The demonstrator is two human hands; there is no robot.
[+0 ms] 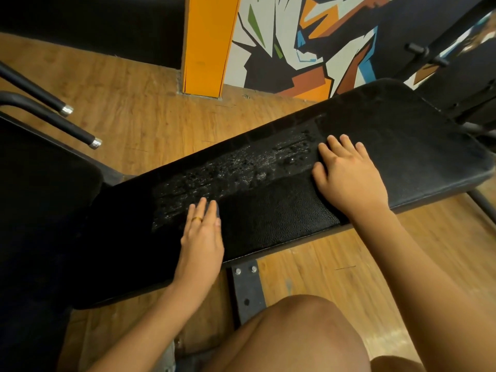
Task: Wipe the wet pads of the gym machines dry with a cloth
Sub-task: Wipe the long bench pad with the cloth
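A long black bench pad (271,226) runs across the view from lower left to upper right. Water beads cover a wet patch (236,170) along its far middle, while the strip nearer me shows dry leather grain. A dark matte cloth (408,151) seems to cover the pad's right part. My right hand (349,173) presses flat on the cloth's left edge, fingers spread. My left hand (201,237), wearing a ring, rests flat on the pad at the near left edge of the wet patch. The pad's left end is too dark to make out.
Another black pad (40,183) stands at the left, with two black handle bars (53,108) above it. A steel bracket (247,285) holds the bench over the wooden floor (150,114). My knee (295,336) is below. An orange pillar (209,44) and machine frame (456,49) stand behind.
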